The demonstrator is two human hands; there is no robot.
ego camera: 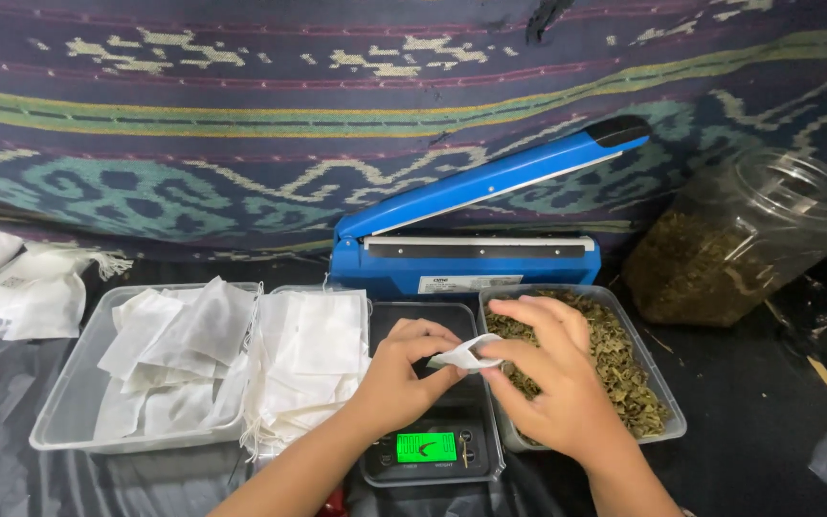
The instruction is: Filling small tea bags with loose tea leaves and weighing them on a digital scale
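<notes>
Head view only. Sachet (464, 355), small, white, filter-paper type, is pinched between both hands above the digital scale (430, 446). I see the left hand (402, 375) closed on its near-left end, thumb and fingertips clamped. The right hand (547, 373) grips the opposite end, fingers curled over the top edge. I cannot tell whether the mouth of the sachet is open.

Directly under the grip: scale with green lit display. Just right of the grip, partly beneath the right hand: clear tray of dried green leaves (624, 369). Left of the grip: stack of empty white sachets (308, 364), then a second tray of sachets (169, 354). Beyond the grip: blue heat sealer (471, 225), arm raised. Far right: tilted plastic jar (739, 235) of leaves.
</notes>
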